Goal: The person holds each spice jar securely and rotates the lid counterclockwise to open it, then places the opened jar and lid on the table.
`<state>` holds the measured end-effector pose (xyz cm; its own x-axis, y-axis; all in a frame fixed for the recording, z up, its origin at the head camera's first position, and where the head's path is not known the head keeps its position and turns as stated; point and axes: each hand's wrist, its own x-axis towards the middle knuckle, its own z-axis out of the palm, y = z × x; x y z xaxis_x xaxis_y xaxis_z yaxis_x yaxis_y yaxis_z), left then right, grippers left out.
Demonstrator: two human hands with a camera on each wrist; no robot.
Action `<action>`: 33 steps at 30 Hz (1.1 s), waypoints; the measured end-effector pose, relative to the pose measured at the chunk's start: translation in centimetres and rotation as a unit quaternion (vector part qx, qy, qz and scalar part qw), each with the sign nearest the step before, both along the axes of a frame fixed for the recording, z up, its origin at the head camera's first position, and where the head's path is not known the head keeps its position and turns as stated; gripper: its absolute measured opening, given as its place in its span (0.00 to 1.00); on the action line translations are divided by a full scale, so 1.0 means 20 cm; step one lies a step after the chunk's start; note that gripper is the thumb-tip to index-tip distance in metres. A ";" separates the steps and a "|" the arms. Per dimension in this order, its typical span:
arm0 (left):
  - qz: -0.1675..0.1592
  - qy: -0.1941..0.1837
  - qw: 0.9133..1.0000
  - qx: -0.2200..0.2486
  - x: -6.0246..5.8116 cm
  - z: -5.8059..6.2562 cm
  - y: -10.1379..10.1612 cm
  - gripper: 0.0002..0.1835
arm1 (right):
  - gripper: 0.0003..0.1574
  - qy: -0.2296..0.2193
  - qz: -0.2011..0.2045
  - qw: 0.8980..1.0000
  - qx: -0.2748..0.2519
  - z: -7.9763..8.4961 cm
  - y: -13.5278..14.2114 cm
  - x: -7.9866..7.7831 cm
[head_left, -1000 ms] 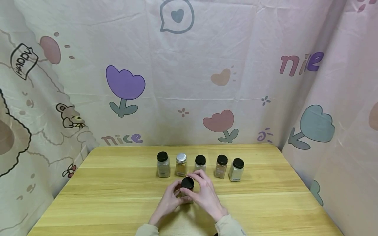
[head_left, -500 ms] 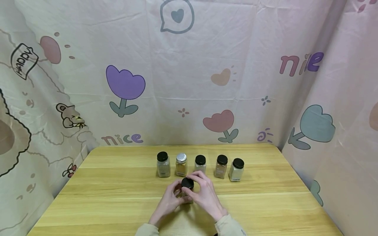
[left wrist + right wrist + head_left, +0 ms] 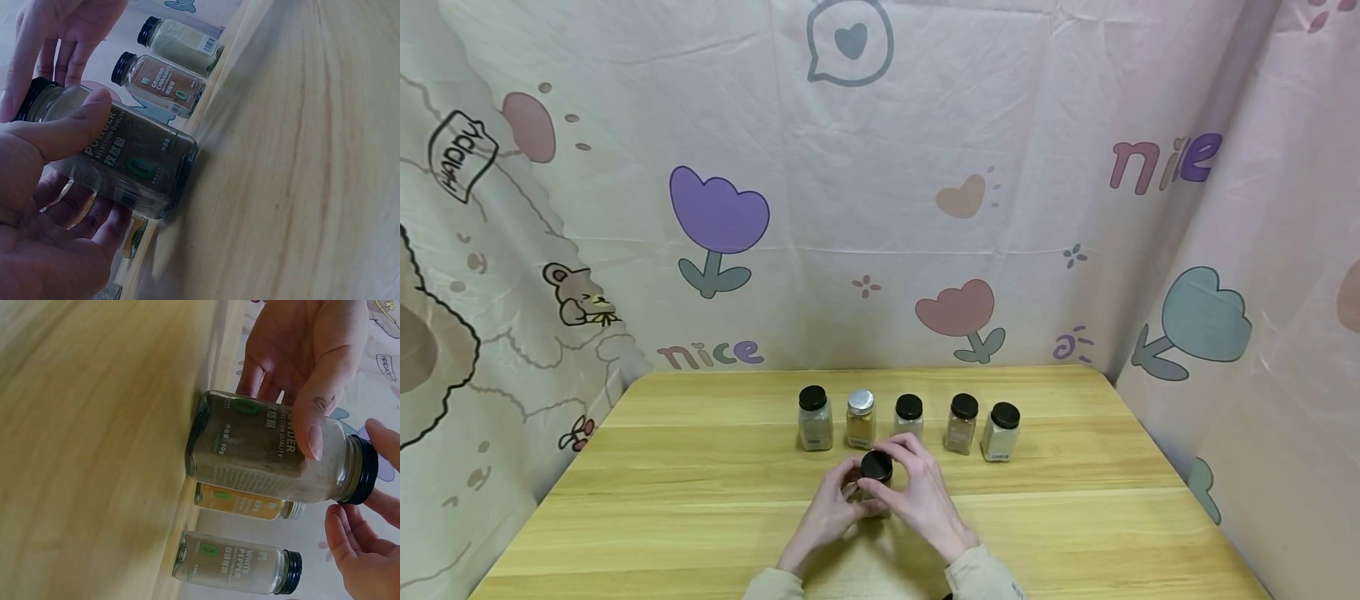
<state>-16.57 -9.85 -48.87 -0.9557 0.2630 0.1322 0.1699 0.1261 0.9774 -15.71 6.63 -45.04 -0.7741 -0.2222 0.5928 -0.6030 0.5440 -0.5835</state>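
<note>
A square glass spice jar [image 3: 140, 159] of brown powder stands upright on the wooden table; its label shows the word "powder". My left hand [image 3: 826, 515] grips the body, thumb across the label and fingers round the other side. At the top, my right hand [image 3: 925, 498] holds the black lid [image 3: 877, 467] between thumb and fingers. The lid sits on the jar's neck, as the right wrist view shows. Part of the jar's body is hidden behind the hands in the head view.
Behind the hands, several spice jars stand in a row: a grey-green one [image 3: 816, 427], a silver-lidded yellow one [image 3: 861, 425], a white pepper jar [image 3: 234, 565], a ground cinnamon jar [image 3: 164, 84] and a pale one [image 3: 1001, 437]. A printed curtain [image 3: 850, 208] hangs behind the table [image 3: 662, 500].
My right thumb and fingers have shifted slightly at the lid's edge, over and back. The left hand and the jar stay in place.
</note>
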 end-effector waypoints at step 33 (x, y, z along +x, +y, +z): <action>-0.003 0.024 1.000 -0.013 0.01 0.00 -0.01 0.26 | 0.26 -0.007 0.027 1.000 -0.002 0.01 0.00 0.01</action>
<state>-16.43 -9.99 -48.83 -0.9466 0.2736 0.1708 0.2175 0.1505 0.9644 -15.61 6.68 -44.91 -0.7695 -0.2612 0.5828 -0.6229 0.5084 -0.5946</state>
